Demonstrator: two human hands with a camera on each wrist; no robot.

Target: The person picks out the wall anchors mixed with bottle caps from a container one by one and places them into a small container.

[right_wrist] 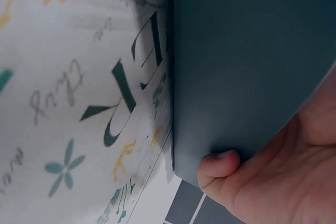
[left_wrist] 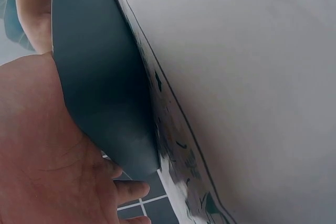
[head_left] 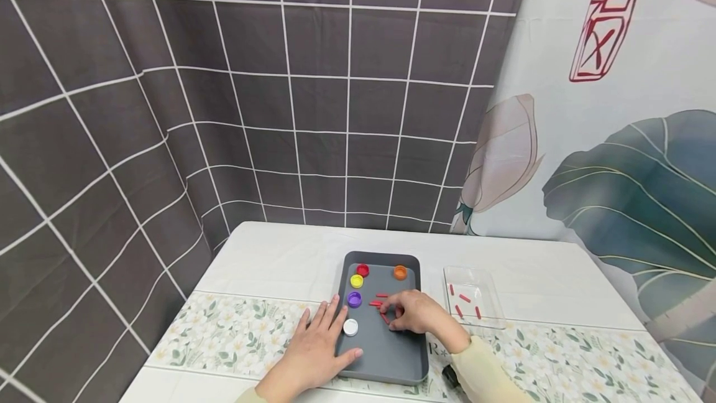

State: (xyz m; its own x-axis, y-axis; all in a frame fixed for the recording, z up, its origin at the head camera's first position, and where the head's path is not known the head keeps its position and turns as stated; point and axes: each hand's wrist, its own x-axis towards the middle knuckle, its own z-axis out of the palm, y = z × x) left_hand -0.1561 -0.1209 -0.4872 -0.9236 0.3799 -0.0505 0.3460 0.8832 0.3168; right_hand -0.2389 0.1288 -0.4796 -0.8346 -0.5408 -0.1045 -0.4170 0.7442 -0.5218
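Observation:
A grey tray (head_left: pixel 380 359) lies on the table. My left hand (head_left: pixel 314 348) rests at its left edge, fingers spread, close to a white round cap (head_left: pixel 350 327); its palm shows beside the tray wall in the left wrist view. Over the tray's middle, the right hand (head_left: pixel 416 312) has thumb and index finger bent around a short red stick (head_left: pixel 385 318). Several more red sticks (head_left: pixel 376 303) lie just beyond those fingertips. In the right wrist view the tray wall hides most of the fingers.
Purple (head_left: pixel 355 299), yellow (head_left: pixel 356 281) and red (head_left: pixel 363 270) caps line the tray's left side, an orange cap (head_left: pixel 400 272) its far right. Right of the tray stands a clear box (head_left: pixel 489 294) with several red sticks. A small black object (head_left: pixel 450 376) lies by the right sleeve.

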